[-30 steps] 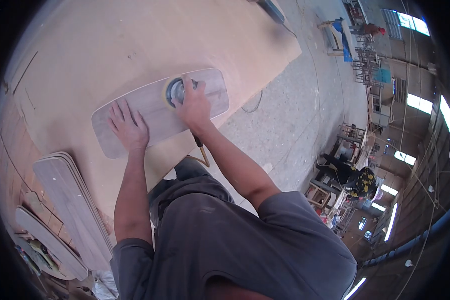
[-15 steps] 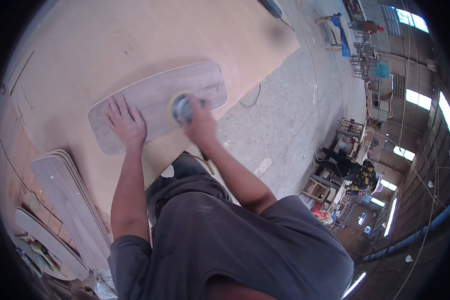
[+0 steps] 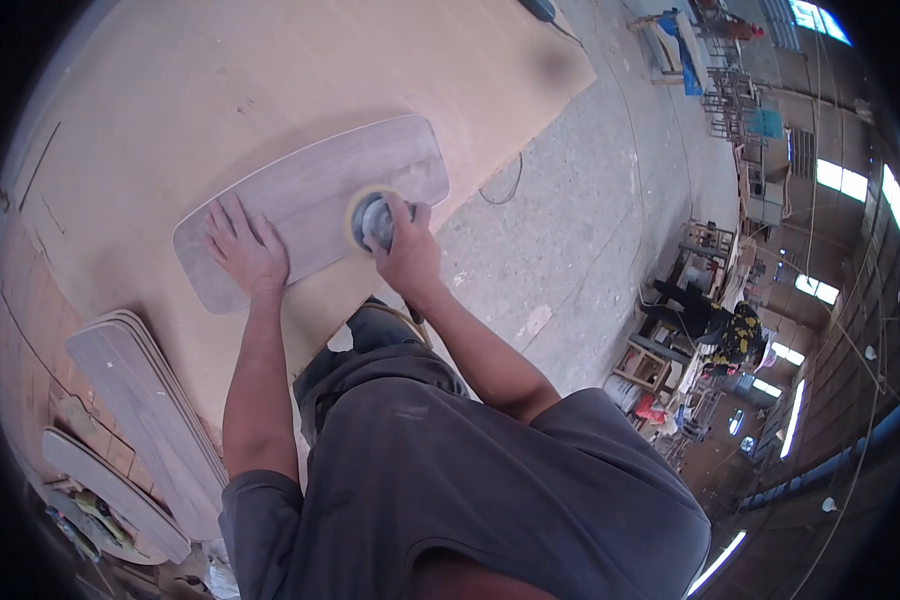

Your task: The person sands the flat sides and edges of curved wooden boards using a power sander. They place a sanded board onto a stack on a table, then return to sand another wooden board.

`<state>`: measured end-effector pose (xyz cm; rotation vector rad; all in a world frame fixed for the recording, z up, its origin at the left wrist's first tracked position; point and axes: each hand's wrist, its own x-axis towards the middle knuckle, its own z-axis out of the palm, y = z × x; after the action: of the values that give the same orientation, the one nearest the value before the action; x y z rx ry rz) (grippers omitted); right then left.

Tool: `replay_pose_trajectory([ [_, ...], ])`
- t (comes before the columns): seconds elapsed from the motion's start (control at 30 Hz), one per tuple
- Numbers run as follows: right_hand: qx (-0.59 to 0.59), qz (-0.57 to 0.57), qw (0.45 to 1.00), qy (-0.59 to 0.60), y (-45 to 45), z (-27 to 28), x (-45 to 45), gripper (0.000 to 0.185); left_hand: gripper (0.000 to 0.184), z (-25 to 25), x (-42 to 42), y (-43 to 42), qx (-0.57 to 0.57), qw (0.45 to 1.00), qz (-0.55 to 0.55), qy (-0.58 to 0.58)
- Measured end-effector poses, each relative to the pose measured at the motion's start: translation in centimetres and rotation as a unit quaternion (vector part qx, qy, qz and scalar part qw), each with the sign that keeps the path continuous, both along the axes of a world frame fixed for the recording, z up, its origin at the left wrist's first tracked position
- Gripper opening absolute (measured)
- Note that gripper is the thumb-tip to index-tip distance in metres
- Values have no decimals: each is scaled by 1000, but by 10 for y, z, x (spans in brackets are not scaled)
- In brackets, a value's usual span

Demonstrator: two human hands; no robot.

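A grey-brown wooden board (image 3: 320, 185) with rounded corners lies flat on the large tan worktable (image 3: 170, 120). My left hand (image 3: 245, 250) presses flat on its left part with the fingers spread. In my right hand (image 3: 410, 250) is a round orbital sander (image 3: 375, 222) with a yellowish pad edge, my fingers wrapped over its top. The sander rests on the board's near edge, right of the middle. Its underside is hidden.
A stack of similar boards (image 3: 150, 410) leans at the lower left, with another board (image 3: 110, 490) beside it. A dark tool (image 3: 540, 10) lies at the table's far edge. Concrete floor (image 3: 560, 220) runs right, where a person (image 3: 735, 335) is near cluttered benches.
My right hand has moved the sander slightly right and toward me, to the board's near edge. My left hand keeps its place on the board.
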<state>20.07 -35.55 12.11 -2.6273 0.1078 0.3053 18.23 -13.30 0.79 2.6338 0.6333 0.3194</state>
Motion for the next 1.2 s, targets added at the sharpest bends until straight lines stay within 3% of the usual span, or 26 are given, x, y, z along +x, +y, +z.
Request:
replay_pose_trajectory([
  [0.3, -12, -107, 994, 6, -93, -38, 81, 80, 61, -3, 2, -3, 12, 1000, -8, -1],
  [0.7, -2, -44, 999, 18, -49, -42, 229, 78, 60, 3, 7, -5, 20, 1000, -20, 4],
  [0.93, 15, 34, 999, 7, -6, -17, 170, 70, 61, 2, 9, -5, 22, 999, -18, 16],
  [1.2, 40, 185, 978, -83, 80, -19, 153, 62, 60, 1, 6, -5, 10, 1000, -18, 8],
])
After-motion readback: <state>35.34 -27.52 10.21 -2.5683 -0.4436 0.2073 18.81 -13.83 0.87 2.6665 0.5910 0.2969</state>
